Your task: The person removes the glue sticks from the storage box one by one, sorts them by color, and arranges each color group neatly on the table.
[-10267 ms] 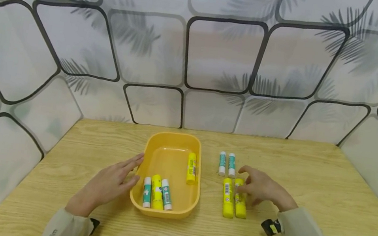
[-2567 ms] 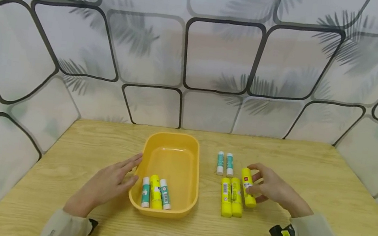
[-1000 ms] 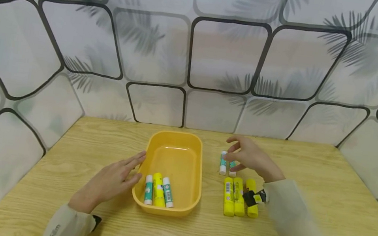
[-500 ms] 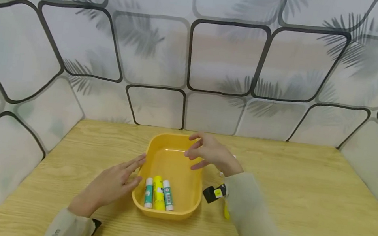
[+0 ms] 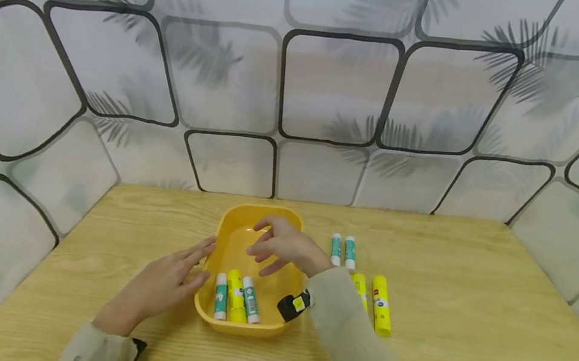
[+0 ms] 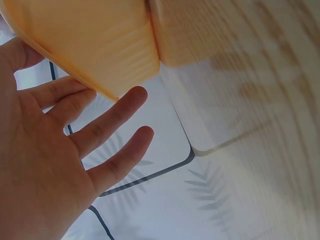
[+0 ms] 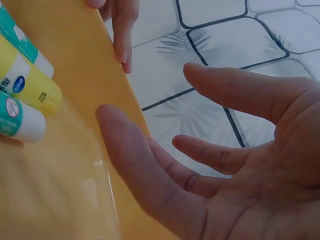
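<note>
Inside the yellow plastic tray [image 5: 227, 251], a yellow glue stick [image 5: 236, 295] lies between two green-and-white glue sticks [image 5: 221, 297], close to the near end. My left hand [image 5: 163, 283] rests its straight fingertips against the tray's left rim. Over the tray's middle hovers my right hand [image 5: 289, 246], fingers loosely bent and spread, holding nothing; the right wrist view shows a gap between thumb and fingers [image 7: 145, 175]. Right of the tray, yellow glue sticks [image 5: 381, 305] lie on the table, partly covered by the right sleeve. Behind them lie two small green-and-white glue sticks [image 5: 349, 252].
A wood-grain table [image 5: 446, 323] carries everything. Patterned fabric walls [image 5: 334, 89] with dark outlines and leaf prints stand behind it and at both sides. A black wrist camera [image 5: 293, 304] on the right wrist hangs near the tray's right rim.
The yellow glue stick formerly at the tray's right side was set down on the table right of the other yellow ones. My emptied right hand then moved left over the tray. Left hand stays.
</note>
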Motion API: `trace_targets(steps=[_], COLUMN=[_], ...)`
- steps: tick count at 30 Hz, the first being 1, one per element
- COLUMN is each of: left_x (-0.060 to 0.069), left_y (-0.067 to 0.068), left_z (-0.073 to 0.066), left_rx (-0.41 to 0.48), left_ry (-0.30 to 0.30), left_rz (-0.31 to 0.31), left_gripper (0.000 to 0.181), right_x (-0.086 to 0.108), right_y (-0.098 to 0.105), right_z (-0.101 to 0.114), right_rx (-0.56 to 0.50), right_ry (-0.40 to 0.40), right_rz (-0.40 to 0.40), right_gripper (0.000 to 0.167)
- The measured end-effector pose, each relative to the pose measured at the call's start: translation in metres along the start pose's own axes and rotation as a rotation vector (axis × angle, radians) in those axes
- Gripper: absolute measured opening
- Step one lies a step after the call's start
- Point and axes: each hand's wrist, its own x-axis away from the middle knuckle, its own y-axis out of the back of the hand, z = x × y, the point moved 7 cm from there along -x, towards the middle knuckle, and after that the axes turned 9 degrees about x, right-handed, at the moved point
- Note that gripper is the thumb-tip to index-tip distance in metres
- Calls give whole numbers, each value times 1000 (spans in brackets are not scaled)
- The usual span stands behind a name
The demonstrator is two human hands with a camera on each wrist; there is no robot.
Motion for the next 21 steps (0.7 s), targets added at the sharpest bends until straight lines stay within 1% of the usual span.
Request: trace_targets(steps=[4,12,15,21], left_x=[1,0,0,0], left_y=[-1,-1,-1,0], left_z=[0,0,0,0], left_rx=[2,13,14,4], left_ry=[1,26,24,8], left_rz=[2,15,16,-1], left_gripper=[53,53,53,52], right_x=[-2,-8,-9,-13], right_y=[-8,-24,-27,-36], right_z=[-2,-6,-6,-7], right_rx=[14,55,66,110], right_ry=[-25,-48,-69,-113], right_rz=[8,58,74,129], right_gripper=[59,54,54,52])
